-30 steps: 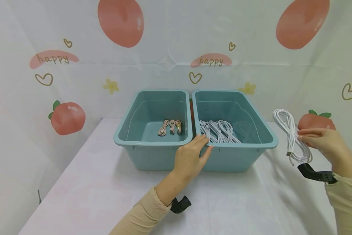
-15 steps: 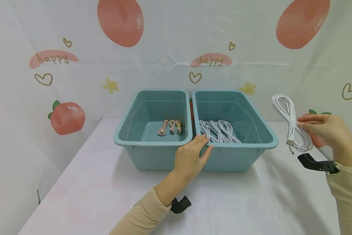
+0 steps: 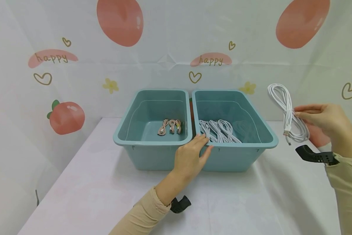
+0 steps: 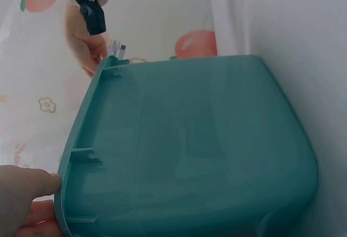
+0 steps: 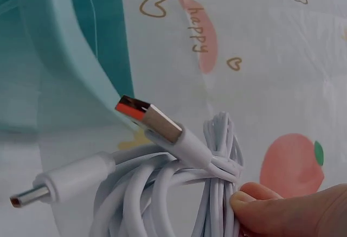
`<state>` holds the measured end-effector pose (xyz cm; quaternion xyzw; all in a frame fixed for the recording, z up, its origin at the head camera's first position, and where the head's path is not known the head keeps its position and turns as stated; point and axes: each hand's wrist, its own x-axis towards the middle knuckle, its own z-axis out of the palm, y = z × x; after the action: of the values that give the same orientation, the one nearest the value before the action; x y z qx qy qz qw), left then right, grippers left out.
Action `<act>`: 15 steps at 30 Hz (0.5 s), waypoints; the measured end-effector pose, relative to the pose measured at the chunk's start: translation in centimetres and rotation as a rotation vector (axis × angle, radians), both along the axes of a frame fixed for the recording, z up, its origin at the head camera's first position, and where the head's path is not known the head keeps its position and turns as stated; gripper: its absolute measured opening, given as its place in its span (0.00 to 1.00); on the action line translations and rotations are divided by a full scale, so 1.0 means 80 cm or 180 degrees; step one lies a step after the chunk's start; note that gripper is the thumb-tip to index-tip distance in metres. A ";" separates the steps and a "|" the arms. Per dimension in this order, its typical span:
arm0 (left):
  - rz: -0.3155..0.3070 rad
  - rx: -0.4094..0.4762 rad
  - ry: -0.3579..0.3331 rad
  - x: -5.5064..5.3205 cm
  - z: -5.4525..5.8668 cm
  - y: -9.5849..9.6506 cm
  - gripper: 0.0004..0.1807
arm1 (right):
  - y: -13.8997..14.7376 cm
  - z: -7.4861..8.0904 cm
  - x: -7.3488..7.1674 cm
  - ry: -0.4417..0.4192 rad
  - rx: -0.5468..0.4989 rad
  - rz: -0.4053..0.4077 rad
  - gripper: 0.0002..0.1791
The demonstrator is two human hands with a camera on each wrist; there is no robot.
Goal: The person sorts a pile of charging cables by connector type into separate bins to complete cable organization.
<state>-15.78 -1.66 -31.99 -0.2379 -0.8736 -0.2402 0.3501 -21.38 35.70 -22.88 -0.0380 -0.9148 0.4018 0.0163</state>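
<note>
My right hand (image 3: 326, 120) pinches a coiled white USB cable (image 3: 287, 109) at its bound middle, in the air right of the bins. The right wrist view shows its metal USB plug (image 5: 162, 126) and smaller second plug (image 5: 35, 193) up close, with my thumb on the bundle. My left hand (image 3: 190, 158) holds the front rim of the right blue-green plastic bin (image 3: 231, 158) near its left corner, fingers over the edge and thumb at the front. Several white cable bundles (image 3: 220, 130) lie inside that bin.
A matching left bin (image 3: 155, 156) stands beside it, holding 3 small pinkish cable bundles (image 3: 172, 125). Both stand on a white-covered table (image 3: 105, 195) against a printed backdrop (image 3: 152, 71).
My right hand has risen with the white USB cable and shifted slightly left. My left hand and the bins have stayed in place.
</note>
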 end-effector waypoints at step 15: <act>0.0009 -0.0010 -0.0022 0.001 0.002 0.000 0.14 | -0.030 0.023 -0.017 0.0167 0.0182 -0.0031 0.08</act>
<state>-15.73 -1.69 -31.81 -0.2364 -0.8755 -0.2392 0.3470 -22.70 33.33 -21.07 -0.0315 -0.9250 0.3763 0.0434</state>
